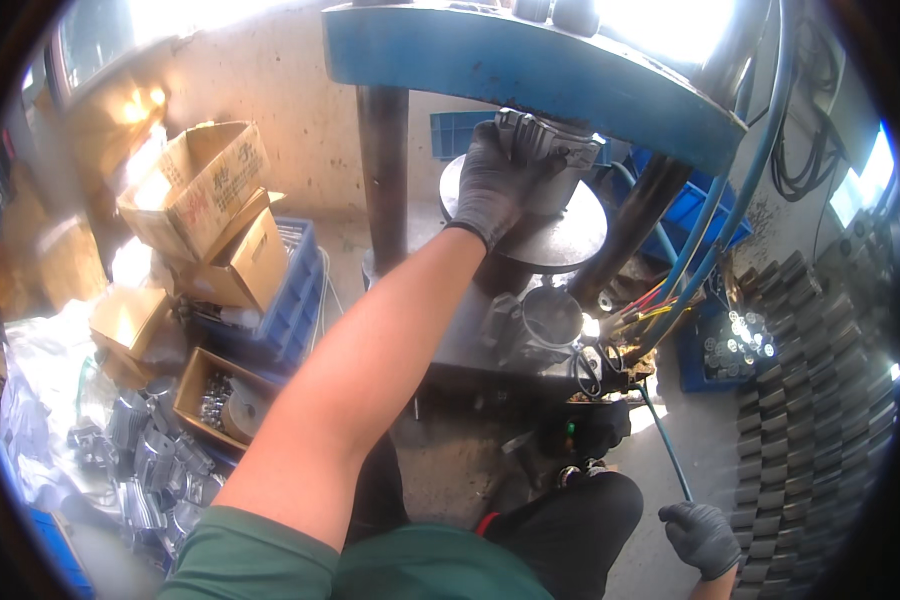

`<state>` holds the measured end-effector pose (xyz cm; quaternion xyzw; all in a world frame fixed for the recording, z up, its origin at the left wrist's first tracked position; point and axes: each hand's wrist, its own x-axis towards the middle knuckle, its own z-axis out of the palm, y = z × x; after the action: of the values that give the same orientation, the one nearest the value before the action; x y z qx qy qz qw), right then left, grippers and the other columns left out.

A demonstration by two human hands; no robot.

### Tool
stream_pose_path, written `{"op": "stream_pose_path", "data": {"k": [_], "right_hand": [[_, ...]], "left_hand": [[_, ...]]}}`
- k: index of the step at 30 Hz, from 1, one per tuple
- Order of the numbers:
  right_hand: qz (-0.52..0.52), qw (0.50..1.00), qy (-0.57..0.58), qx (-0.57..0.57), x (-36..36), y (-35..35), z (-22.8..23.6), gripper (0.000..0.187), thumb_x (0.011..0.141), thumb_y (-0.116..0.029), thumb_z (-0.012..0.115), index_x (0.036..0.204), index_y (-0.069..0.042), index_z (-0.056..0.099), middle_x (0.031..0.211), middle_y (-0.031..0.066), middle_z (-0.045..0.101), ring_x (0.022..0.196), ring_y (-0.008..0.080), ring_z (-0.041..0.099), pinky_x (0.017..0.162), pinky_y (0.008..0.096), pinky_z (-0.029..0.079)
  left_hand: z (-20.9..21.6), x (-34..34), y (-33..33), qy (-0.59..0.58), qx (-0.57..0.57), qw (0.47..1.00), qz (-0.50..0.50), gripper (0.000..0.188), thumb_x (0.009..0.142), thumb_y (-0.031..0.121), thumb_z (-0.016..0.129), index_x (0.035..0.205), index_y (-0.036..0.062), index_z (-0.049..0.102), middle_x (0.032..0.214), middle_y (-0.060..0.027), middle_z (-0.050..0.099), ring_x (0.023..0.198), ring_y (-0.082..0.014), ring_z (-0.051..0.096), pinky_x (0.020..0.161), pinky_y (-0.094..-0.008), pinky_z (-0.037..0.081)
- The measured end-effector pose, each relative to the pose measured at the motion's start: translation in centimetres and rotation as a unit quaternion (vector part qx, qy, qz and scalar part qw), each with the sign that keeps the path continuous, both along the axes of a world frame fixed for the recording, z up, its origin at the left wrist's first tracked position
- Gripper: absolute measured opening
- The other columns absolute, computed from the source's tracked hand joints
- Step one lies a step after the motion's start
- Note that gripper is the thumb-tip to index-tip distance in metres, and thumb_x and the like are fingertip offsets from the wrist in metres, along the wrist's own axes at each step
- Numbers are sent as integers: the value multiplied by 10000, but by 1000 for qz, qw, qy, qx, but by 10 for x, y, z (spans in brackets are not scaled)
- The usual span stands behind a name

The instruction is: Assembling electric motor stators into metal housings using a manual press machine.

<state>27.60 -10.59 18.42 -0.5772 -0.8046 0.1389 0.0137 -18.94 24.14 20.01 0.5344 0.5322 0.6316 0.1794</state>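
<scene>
My left hand (492, 185), in a dark grey glove, reaches up under the blue press beam (530, 65). Its fingers are wrapped around the side of a finned silver metal housing (560, 146). That housing sits high over a round steel plate (575, 240), partly hidden by my hand. Low on the right, my gloved right hand (705, 540) is closed at the lower end of a thin green rod (663, 435), which slants down from the press. Another metal casting with a round opening (552, 315) stands on the press bed below the plate.
Stacked cardboard boxes (195, 190) and a blue crate (295, 300) stand left. Loose silver castings (155, 460) lie below them. Rows of stacked metal parts (820, 390) line the right side, beside a blue bin (705, 375). Hoses and coloured wires (660, 310) run along the press.
</scene>
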Motion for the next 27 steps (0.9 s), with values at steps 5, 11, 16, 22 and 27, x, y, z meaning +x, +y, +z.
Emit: {"op": "stream_pose_path", "data": {"k": [5,11,16,22,27], "right_hand": [[-73,996,41,-15,-3,-2,7,230,848,-69,681,1049,-57,794,938,207,768,896,402,753,820,462,607],[-6,1000,22,-19,-1,1,4,234,843,-76,694,1054,-54,793,943,201,773,884,403,755,822,458,609],[23,1000,4,-2,2,-3,-3,227,842,-51,681,1040,-51,792,935,189,777,861,399,755,810,455,610],[8,1000,17,-11,-1,1,4,232,842,-40,677,1045,-40,790,914,201,767,832,401,749,792,448,605],[-49,998,42,-19,-9,1,12,229,845,-37,667,1040,-35,788,916,211,761,841,403,745,796,452,601]], "left_hand": [[10,12,-17,-41,11,999,-34,842,744,347,989,1310,-10,478,1206,-148,676,1119,-247,685,983,-369,562],[-3,3,7,-22,30,998,-45,866,732,369,999,1307,-19,480,1220,-151,670,1124,-257,686,994,-373,559],[-6,5,10,11,2,1000,-22,932,715,456,992,1317,-24,466,1242,-186,651,1148,-296,682,1013,-400,557],[7,5,-11,27,-37,999,-2,952,735,493,970,1326,-35,443,1273,-217,624,1192,-334,670,1028,-429,556],[10,4,-15,53,-44,998,-1,966,745,492,968,1343,-28,417,1300,-230,618,1212,-346,667,1035,-430,555]]}}
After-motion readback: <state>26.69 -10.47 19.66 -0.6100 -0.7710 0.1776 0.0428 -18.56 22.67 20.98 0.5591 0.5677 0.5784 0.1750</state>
